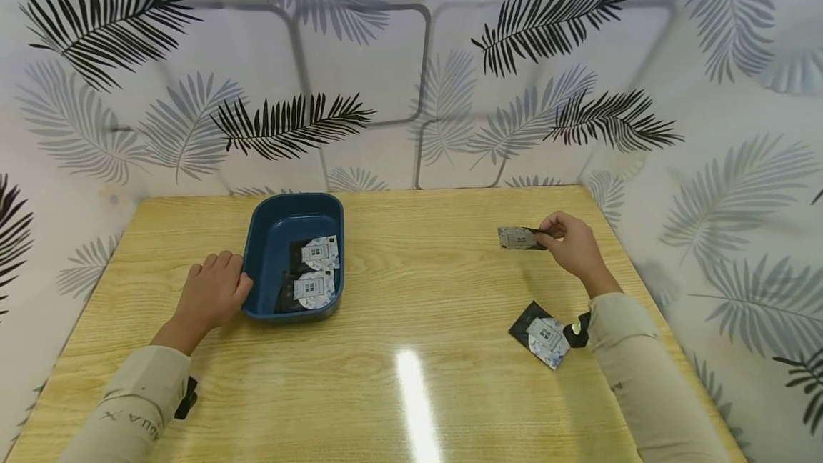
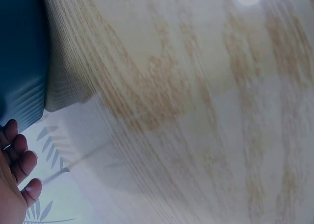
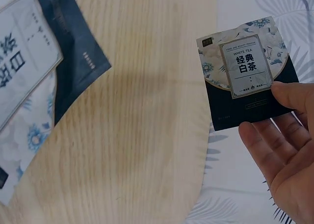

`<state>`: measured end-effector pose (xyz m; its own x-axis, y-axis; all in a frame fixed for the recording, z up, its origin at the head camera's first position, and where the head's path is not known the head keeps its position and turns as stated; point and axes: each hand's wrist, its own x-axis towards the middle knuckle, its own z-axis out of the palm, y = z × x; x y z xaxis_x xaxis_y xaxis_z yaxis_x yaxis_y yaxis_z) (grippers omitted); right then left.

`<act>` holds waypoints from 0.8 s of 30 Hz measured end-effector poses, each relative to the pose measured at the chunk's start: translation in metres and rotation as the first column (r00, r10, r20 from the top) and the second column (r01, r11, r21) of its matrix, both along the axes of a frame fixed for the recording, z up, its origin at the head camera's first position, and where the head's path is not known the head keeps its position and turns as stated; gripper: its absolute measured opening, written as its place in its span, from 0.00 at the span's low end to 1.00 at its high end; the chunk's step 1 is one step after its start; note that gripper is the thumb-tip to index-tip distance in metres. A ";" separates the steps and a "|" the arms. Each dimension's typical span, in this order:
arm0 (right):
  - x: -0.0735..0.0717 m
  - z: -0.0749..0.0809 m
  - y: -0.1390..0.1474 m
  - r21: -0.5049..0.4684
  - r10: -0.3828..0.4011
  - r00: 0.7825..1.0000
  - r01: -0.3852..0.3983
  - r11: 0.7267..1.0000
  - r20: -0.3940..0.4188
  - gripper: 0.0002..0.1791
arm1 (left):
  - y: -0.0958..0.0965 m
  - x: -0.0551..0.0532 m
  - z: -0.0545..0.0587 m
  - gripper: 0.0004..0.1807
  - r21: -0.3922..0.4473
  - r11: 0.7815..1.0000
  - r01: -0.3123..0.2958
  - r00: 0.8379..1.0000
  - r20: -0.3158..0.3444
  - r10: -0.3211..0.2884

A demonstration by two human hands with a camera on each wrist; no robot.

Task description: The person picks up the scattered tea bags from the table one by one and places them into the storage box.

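Observation:
In the head view my right hand (image 1: 569, 245) pinches a white tea sachet (image 1: 517, 238) by its edge, raised over the right part of the table. The right wrist view gives the held sachet's (image 3: 245, 69) printed front, with blue flowers above a black lower part. A second tea sachet (image 1: 545, 334) lies flat on the table near the right wrist. At the left, my left hand (image 1: 215, 291) grips the side of a dark blue tub (image 1: 260, 263), its thumb at the rim. Its curled fingers (image 2: 24, 166) are beside the tub's outer wall. Two tea sachets (image 1: 315, 288) lie inside.
The light wood table (image 1: 411, 284) ends at a leaf-patterned backdrop (image 1: 398, 156) behind and at the right. A bright glare streak crosses the front middle. Dark straps (image 1: 577, 331) show at both wrists.

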<state>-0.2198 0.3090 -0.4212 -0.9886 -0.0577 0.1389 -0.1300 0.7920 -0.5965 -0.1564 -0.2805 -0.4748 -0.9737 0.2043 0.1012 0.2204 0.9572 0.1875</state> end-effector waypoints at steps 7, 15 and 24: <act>-0.001 0.006 -0.012 -0.042 0.022 0.999 -0.023 0.999 -0.024 0.05 | 0.001 0.000 0.001 0.11 -0.002 1.000 -0.001 1.000 -0.004 0.001; -0.005 0.005 -0.019 -0.062 0.042 0.999 -0.044 0.997 -0.031 0.06 | 0.001 0.000 0.001 0.12 -0.002 1.000 0.002 1.000 0.003 -0.002; -0.008 0.005 -0.026 -0.081 0.048 0.999 -0.050 0.995 -0.023 0.06 | 0.000 0.001 0.000 0.12 0.001 1.000 0.004 1.000 -0.002 -0.004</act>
